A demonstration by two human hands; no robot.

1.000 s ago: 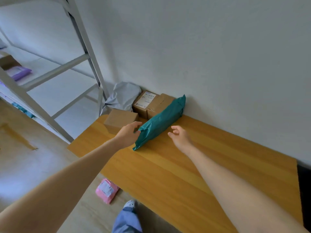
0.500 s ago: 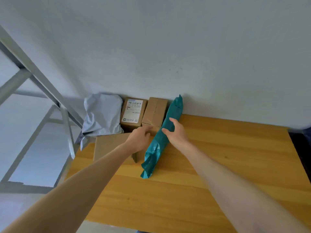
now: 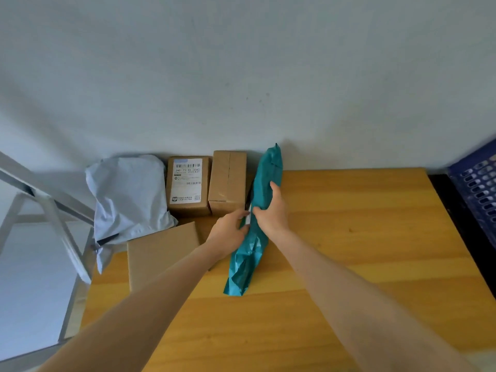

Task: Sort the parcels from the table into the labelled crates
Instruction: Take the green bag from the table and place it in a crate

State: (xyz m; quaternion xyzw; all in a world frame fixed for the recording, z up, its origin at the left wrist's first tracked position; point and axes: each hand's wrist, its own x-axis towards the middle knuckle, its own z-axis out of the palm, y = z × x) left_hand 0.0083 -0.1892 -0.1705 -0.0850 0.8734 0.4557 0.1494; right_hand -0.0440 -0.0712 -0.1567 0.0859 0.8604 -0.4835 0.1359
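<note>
A long teal mailer bag (image 3: 264, 183) lies on the wooden table (image 3: 362, 237), its far end leaning on the wall. My right hand (image 3: 269, 213) grips it round the middle, thumb on the left side. My left hand (image 3: 230, 230) touches its left side, fingers curled against it near a white label. Behind stand a labelled cardboard box (image 3: 188, 186) and a plain taped box (image 3: 227, 181). A flat cardboard box (image 3: 161, 251) lies under my left forearm. A grey mailer bag (image 3: 128, 194) slumps at the table's back left corner.
A dark blue perforated crate (image 3: 477, 183) stands off the table's right edge. A grey metal shelf frame (image 3: 51, 210) rises to the left of the table. The white wall runs along the table's far edge.
Both hands have closed in on the teal bag: the right hand now wraps round its middle and the left presses against its side. My view has turned right, bringing the blue crate in.
</note>
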